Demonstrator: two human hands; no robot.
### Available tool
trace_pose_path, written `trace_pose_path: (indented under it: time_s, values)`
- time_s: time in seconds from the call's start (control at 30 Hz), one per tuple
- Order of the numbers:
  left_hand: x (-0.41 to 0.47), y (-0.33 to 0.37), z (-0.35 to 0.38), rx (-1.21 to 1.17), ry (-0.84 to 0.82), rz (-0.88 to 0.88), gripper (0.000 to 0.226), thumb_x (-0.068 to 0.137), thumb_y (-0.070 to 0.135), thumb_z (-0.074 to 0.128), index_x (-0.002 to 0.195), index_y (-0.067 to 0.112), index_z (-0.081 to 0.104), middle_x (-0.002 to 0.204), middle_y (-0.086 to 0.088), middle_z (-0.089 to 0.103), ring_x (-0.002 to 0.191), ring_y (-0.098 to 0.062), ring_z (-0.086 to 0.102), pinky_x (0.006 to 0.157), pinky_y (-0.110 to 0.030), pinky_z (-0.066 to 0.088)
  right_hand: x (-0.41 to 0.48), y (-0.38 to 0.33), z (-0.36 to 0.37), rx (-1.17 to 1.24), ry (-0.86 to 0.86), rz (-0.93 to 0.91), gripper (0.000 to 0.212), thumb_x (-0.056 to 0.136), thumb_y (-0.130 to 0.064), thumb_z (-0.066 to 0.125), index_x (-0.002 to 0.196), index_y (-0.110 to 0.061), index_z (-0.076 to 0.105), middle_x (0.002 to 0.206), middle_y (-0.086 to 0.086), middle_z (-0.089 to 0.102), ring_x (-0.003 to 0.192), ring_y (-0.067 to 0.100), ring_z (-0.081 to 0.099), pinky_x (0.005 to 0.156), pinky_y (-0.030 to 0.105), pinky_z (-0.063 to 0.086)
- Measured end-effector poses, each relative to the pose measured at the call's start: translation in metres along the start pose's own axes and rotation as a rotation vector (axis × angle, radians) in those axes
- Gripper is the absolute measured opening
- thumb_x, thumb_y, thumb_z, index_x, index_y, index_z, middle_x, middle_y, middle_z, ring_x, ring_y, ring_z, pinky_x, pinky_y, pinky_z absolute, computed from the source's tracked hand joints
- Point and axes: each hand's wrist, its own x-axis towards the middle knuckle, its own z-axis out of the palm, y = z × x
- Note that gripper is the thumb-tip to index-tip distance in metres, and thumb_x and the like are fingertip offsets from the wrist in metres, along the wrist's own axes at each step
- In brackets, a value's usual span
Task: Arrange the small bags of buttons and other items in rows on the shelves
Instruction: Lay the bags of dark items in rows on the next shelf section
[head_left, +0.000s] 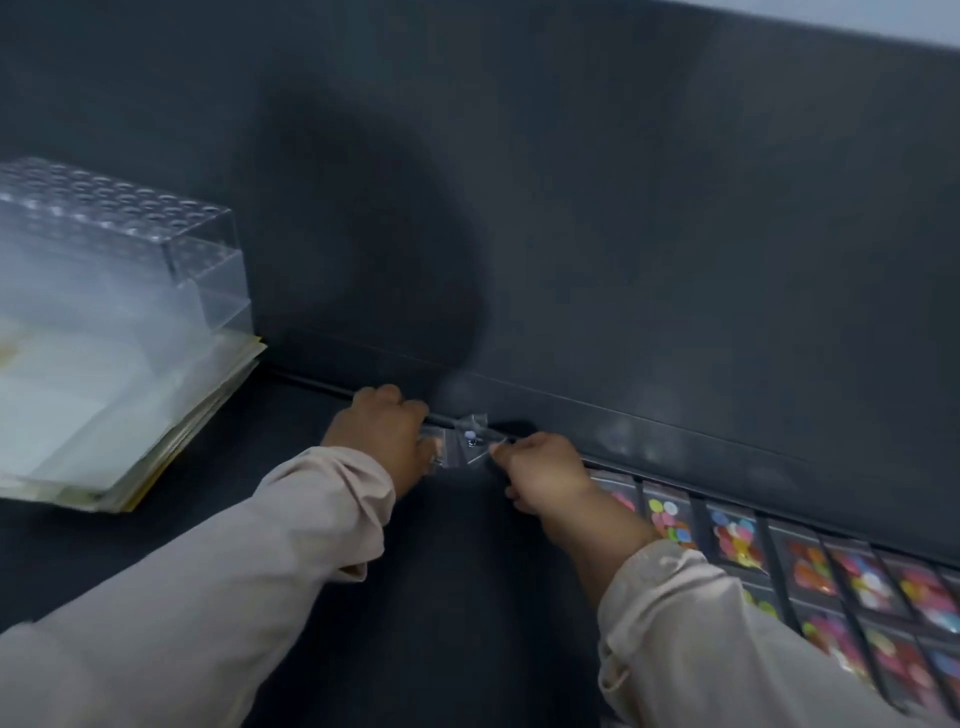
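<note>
Head view. The bag (474, 437) is small, square and of clear, glossy film. It is creased, tilted like a diamond, and holds a pale round piece with a darker one just below it. It lies at the far edge of the shelf (457, 597), against the foot of the back panel (623, 234) and between the two hands.

The right hand (543, 470) has its fingers closed together, pinching the bag's near-right corner. The left hand (387, 436) is curled just left of the bag, with more clear plastic (434, 448) showing at its fingertips. We cannot tell whether those fingers clamp it. Both sleeves (291, 561) are of soft, pale beige cloth, gathered at the cuffs.

To the right we see the rows (831, 577) of like bags, flat and rectangular, laid edge to edge along the shelf. Each is filled with round buttons in pink, yellow, orange and blue, and the right forearm covers the left end of the rows.

The shelf and panel are matt and dark grey — smooth, with faint smudges. At far left stands a clear, hard box (130, 234), its top pierced with rows of round holes. It rests on a stack of pale sheets (104, 431) whose edges are yellowed.
</note>
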Motion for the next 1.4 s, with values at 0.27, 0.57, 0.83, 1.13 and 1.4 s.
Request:
trace_pose_path:
  time_s: [0.27,0.57,0.83,1.13,1.4]
  values:
    - [0.039,-0.013,0.028,0.069,-0.006,0.037,0.038,0.089,0.05,0.047,0.115,0.025,0.057,0.124,-0.003,0.047,0.118,-0.026,0.037,0.098,-0.037,0.031,0.03,-0.008,0.02,-0.145,0.084,0.035,0.018,0.075,-0.027,0.066,0.07,-0.014,0.056,0.082,0.016,0.065,0.075,0.027,0.061,0.069,0.034,0.049]
    - [0.027,-0.001,0.012,-0.228,0.113,0.09,0.017,0.089,0.028,0.054,0.077,0.022,0.044,0.083,0.001,0.062,0.086,-0.024,0.057,0.076,-0.032,0.04,0.0,-0.018,0.012,0.314,0.097,-0.034,0.021,0.085,-0.01,0.058,0.07,-0.018,0.046,0.062,0.004,0.049,0.056,0.015,0.045,0.052,0.024,0.04]
    - [-0.02,0.07,-0.026,-1.311,-0.142,-0.184,0.017,0.088,-0.002,0.054,0.081,0.012,0.049,0.074,-0.012,0.058,0.061,-0.024,0.057,0.057,-0.032,0.044,-0.074,-0.004,-0.073,0.664,-0.024,0.025,0.008,0.094,-0.008,0.042,0.098,-0.012,0.048,0.085,0.008,0.069,0.073,0.021,0.069,0.056,0.027,0.055]
    - [-0.15,0.239,-0.017,-1.517,-0.548,-0.124,0.013,0.086,-0.004,0.052,0.085,0.006,0.059,0.082,-0.011,0.06,0.069,-0.021,0.061,0.054,-0.03,0.056,-0.214,0.11,-0.2,0.82,0.015,-0.025,0.014,0.09,-0.012,0.057,0.079,-0.015,0.05,0.06,0.002,0.061,0.051,0.012,0.056,0.046,0.02,0.045]
    - [-0.31,0.402,0.003,-1.56,-0.8,-0.069,0.011,0.087,0.003,0.056,0.08,0.009,0.061,0.076,-0.008,0.064,0.063,-0.019,0.062,0.056,-0.031,0.053,-0.352,0.245,-0.318,0.603,0.289,-0.037,0.023,0.095,-0.011,0.05,0.072,-0.014,0.051,0.062,0.001,0.057,0.057,0.012,0.051,0.054,0.022,0.046]
